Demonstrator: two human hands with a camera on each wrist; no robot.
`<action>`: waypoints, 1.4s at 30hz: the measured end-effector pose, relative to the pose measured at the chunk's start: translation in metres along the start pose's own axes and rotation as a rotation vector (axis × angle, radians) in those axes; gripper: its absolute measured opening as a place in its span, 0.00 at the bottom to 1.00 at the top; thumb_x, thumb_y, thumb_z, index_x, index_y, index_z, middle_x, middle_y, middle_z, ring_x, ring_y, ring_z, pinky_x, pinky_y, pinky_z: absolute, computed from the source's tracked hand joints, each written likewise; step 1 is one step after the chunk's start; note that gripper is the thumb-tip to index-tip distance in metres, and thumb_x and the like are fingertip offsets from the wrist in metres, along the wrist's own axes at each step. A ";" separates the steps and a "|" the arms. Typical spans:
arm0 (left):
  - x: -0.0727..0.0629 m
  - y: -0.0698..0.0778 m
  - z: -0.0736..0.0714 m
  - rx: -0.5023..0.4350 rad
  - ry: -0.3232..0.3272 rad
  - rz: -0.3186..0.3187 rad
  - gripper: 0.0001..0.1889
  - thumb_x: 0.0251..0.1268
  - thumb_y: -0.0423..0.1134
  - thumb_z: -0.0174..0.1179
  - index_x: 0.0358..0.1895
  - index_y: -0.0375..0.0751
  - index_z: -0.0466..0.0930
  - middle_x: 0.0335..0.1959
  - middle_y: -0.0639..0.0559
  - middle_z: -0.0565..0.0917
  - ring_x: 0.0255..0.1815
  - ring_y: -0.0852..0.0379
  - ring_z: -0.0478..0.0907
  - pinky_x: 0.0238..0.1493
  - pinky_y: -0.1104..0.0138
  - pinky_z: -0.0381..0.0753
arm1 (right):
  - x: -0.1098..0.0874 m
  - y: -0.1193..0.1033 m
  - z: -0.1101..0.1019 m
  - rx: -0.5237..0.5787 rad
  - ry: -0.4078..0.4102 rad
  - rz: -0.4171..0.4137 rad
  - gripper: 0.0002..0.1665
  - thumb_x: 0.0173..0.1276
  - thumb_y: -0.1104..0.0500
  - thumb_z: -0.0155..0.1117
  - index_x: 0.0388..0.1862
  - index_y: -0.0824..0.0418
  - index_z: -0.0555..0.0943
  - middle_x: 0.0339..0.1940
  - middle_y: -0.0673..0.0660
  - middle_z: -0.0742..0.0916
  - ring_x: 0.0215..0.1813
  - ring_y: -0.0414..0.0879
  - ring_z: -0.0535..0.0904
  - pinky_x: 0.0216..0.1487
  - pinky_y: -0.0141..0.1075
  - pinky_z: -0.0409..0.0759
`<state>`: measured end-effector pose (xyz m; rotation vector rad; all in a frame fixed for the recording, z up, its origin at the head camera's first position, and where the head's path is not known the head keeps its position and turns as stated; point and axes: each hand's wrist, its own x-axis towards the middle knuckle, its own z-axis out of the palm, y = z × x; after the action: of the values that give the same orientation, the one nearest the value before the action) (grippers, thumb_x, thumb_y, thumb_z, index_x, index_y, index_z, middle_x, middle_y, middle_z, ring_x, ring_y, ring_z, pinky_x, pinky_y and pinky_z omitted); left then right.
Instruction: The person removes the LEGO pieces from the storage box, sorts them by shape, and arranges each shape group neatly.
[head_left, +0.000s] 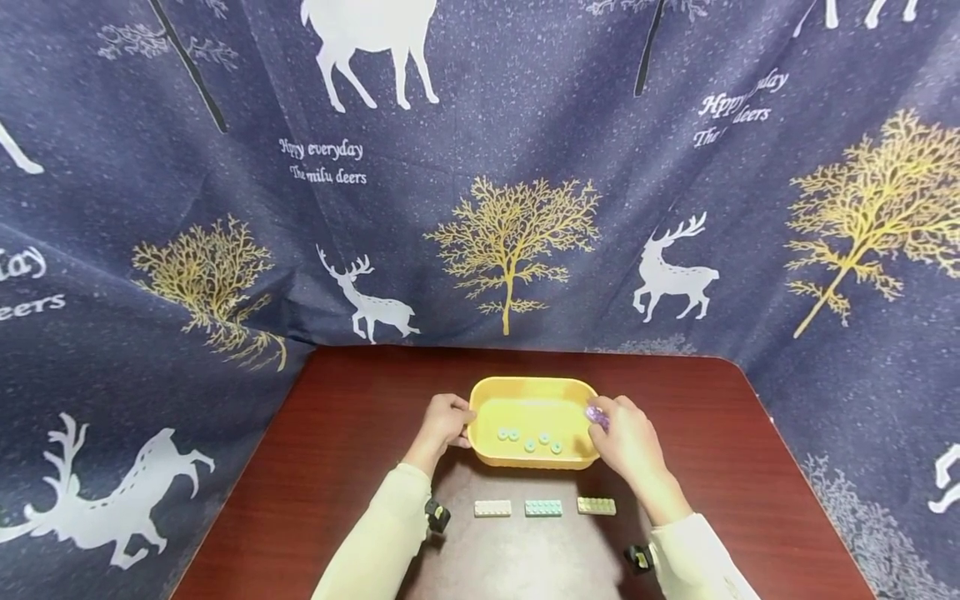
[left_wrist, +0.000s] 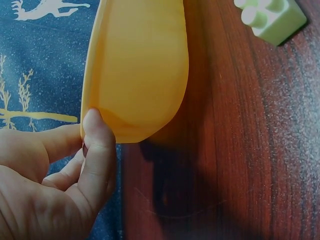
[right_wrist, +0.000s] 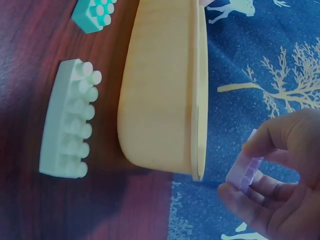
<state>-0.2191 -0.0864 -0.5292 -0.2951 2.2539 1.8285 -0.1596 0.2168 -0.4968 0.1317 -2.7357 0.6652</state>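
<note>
The yellow plastic tub (head_left: pixel 525 462) has its long axis running left to right. At its left end, the left hand (head_left: pixel 447 421) pinches the rim between thumb and fingers. By the tub's right end, the right hand (head_left: pixel 630 433), the nearer one, pinches a purple studded toy brick (right_wrist: pixel 239 171) between thumb and curled fingers, just apart from the rim.

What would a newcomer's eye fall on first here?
Probably the yellow tub between left hand and right hand, with turquoise rings inside. Behind it hangs dark blue cloth printed with white deer and golden trees. The right hand pinches a purple block beside the tub.
</note>
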 end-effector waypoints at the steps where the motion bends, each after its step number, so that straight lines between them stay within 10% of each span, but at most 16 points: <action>1: 0.000 -0.001 0.000 -0.001 0.000 -0.002 0.08 0.68 0.25 0.61 0.45 0.25 0.77 0.32 0.34 0.80 0.17 0.55 0.76 0.16 0.66 0.87 | -0.002 0.001 0.000 0.001 -0.001 0.000 0.23 0.56 0.63 0.66 0.53 0.58 0.87 0.35 0.59 0.84 0.34 0.57 0.81 0.35 0.55 0.82; 42: 0.004 0.000 0.000 -0.011 -0.004 -0.017 0.09 0.68 0.26 0.61 0.47 0.25 0.76 0.28 0.44 0.76 0.18 0.56 0.74 0.16 0.69 0.86 | -0.078 0.052 -0.010 -0.036 -0.163 0.130 0.22 0.51 0.65 0.70 0.47 0.56 0.88 0.39 0.57 0.88 0.38 0.53 0.83 0.34 0.54 0.82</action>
<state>-0.2232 -0.0865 -0.5310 -0.3109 2.2322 1.8320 -0.0918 0.2690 -0.5363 -0.0013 -2.9311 0.6661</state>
